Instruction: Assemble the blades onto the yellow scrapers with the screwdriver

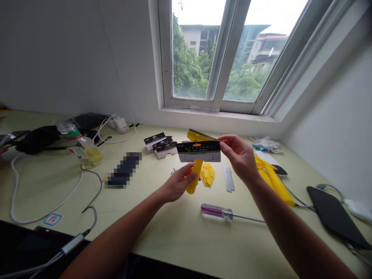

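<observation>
My left hand (pixel 180 182) is closed around a yellow plastic handle (pixel 196 176), tilted, with a small hole at its lower end. Between the thumb and fingers of my right hand (pixel 236 153) is the edge of a folded packaging card (pixel 199 151), black on top with a hang slot and white below. The card's yellow-and-black rear flap (pixel 200 135) shows above it. The handle's upper end meets the card's lower edge in view; whether it sits inside is unclear. Beyond my left hand lie flat yellow plates (pixel 208 174) and thin grey metal blades (pixel 229 179).
A clear-handled screwdriver (pixel 216 211) lies nearest me. More cards (pixel 165 147) rest at the back. Yellow handles (pixel 276 182), white gloves (pixel 269 145) and a black phone-like slab (pixel 337 217) are on the right. A bottle (pixel 84 149) and cables stand left.
</observation>
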`<state>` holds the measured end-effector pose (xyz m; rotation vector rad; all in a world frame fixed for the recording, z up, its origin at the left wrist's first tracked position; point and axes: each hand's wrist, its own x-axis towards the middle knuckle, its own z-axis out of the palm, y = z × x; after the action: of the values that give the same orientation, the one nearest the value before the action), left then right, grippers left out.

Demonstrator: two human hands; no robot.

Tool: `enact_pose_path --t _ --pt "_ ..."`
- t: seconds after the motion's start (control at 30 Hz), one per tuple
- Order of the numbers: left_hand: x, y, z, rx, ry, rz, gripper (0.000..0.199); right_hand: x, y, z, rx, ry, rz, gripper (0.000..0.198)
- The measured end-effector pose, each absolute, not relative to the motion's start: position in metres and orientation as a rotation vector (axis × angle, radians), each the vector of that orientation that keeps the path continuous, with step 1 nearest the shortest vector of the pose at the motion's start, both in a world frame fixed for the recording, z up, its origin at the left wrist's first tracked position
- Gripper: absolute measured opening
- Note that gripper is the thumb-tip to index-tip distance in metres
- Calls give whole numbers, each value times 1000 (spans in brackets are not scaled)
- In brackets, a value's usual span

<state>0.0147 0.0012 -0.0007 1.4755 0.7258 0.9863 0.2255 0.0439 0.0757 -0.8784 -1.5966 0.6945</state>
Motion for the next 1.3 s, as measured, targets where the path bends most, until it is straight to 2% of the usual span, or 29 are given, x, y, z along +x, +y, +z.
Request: enact_pose_path --t 0.13,0.37,0.43,0.57,0.63,0.73,0.93,1.1,1.3 --pt "12 5 -3 1512 761 984 50 226 52 76 -813 -1648 701 29" --pt "12 8 -12 1638 868 1000 46 239 57 80 -860 -1740 937 27" --pt "14 8 -9 1595 881 1157 47 240 56 82 -849 -1669 957 26" --pt "14 8 2 1471 849 1606 61 234 52 81 -830 -1633 941 23" --pt "12 9 4 1505 824 1650 45 230 51 80 -821 -1654 924 21" --pt "7 11 1 1639 859 1599 20 227 51 79 -839 -1660 864 18" --pt "-1 13 4 2190 862 1426 7 244 60 86 -865 -1480 649 13" --pt "3 10 15 2400 731 1474 8 247 55 92 -769 -1403 536 13" --pt "2 8 11 2585 724 1076 13 230 33 102 -682 -1575 492 15"
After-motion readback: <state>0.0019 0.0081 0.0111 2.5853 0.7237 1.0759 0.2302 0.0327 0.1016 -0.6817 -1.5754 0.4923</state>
